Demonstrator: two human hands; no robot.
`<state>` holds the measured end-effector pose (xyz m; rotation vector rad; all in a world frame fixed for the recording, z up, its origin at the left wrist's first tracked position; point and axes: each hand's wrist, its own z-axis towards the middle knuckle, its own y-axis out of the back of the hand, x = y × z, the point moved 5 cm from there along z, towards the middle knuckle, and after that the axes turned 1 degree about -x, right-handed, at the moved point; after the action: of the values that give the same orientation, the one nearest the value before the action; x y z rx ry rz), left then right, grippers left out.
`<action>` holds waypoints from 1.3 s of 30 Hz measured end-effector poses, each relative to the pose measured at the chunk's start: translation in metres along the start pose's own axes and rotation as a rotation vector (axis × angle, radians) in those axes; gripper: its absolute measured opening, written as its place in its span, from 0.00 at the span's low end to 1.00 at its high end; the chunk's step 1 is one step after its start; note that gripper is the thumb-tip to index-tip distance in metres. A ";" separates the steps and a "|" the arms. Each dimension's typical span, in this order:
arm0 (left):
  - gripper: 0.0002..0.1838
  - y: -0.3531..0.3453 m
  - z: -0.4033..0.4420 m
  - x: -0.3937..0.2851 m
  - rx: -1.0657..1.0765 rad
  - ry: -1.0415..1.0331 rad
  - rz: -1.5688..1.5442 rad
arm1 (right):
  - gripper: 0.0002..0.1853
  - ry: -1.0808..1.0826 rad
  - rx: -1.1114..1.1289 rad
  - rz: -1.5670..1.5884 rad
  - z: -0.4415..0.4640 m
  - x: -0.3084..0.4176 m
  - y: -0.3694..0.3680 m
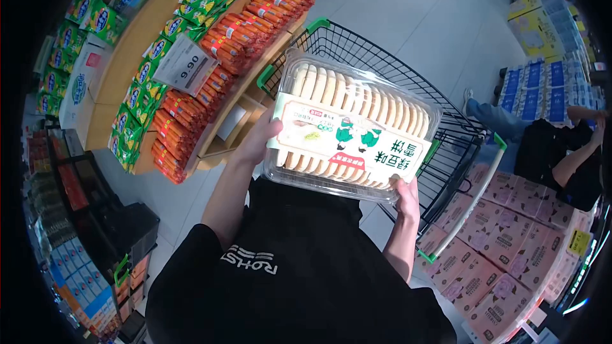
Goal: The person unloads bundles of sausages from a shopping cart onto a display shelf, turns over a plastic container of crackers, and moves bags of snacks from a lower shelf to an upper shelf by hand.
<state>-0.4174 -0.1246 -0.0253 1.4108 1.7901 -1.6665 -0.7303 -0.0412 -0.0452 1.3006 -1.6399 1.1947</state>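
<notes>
Rectangular clear-plastic box of pale biscuits (354,129) is mid-view, black wire cart (454,150) at two o'clock — left hand (260,137) and right hand (408,199) pinch the box's nine- and four-o'clock edges, under-fingers hidden; one slackening grip could tip it.
</notes>
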 end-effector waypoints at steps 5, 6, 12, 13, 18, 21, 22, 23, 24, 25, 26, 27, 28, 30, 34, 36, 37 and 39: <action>0.47 0.005 -0.030 -0.003 -0.014 -0.118 -0.090 | 0.34 -0.061 -0.070 0.119 0.016 0.002 -0.007; 0.45 0.002 -0.032 -0.009 -0.019 -0.156 -0.107 | 0.32 -0.097 -0.086 0.130 0.018 0.004 -0.014; 0.44 0.015 -0.057 -0.024 -0.066 -0.170 -0.085 | 0.38 -0.165 -0.047 0.017 0.019 0.017 -0.056; 0.43 0.015 -0.058 -0.028 -0.067 -0.175 -0.074 | 0.38 -0.193 -0.052 0.025 0.020 0.019 -0.058; 0.38 0.017 -0.052 -0.044 -0.031 -0.160 -0.173 | 0.32 -0.288 -0.110 0.310 0.015 -0.006 -0.083; 0.33 0.024 -0.042 -0.049 -0.070 0.042 -0.312 | 0.30 -0.270 -0.109 0.345 0.004 -0.012 -0.094; 0.31 0.018 -0.044 -0.061 -0.053 -0.004 -0.178 | 0.29 -0.262 -0.117 0.374 0.002 -0.013 -0.098; 0.31 0.015 -0.043 -0.068 -0.038 -0.056 -0.123 | 0.29 -0.254 -0.126 0.403 0.001 -0.012 -0.102; 0.32 0.012 -0.042 -0.072 -0.023 -0.105 -0.068 | 0.28 -0.247 -0.138 0.432 0.001 -0.012 -0.105; 0.32 0.010 -0.043 -0.076 -0.004 -0.151 -0.013 | 0.28 -0.250 -0.146 0.442 0.002 -0.013 -0.105; 0.33 0.009 -0.044 -0.079 0.009 -0.155 0.062 | 0.28 -0.251 -0.156 0.454 0.004 -0.015 -0.103; 0.33 0.007 -0.045 -0.083 -0.010 -0.146 0.063 | 0.27 -0.251 -0.170 0.468 0.007 -0.016 -0.101; 0.33 0.003 -0.047 -0.085 -0.025 -0.136 0.064 | 0.27 -0.260 -0.176 0.496 0.008 -0.019 -0.099; 0.36 0.004 -0.047 -0.083 -0.034 -0.158 0.088 | 0.27 -0.259 -0.179 0.490 0.008 -0.019 -0.097; 0.44 0.018 -0.044 -0.083 0.131 -0.289 -0.012 | 0.27 -0.238 -0.156 0.524 0.008 -0.021 -0.100; 0.47 0.023 -0.045 -0.086 0.111 -0.308 0.002 | 0.28 -0.234 -0.109 0.560 0.009 -0.019 -0.109; 0.47 0.023 -0.046 -0.087 0.114 -0.303 0.011 | 0.28 -0.231 -0.085 0.577 0.009 -0.018 -0.113; 0.46 0.018 -0.053 -0.089 0.122 -0.291 0.029 | 0.28 -0.225 -0.092 0.515 0.012 -0.020 -0.110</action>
<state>-0.3421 -0.1186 0.0476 1.1614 1.5243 -1.8823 -0.6185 -0.0531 -0.0421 1.0105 -2.2596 1.2739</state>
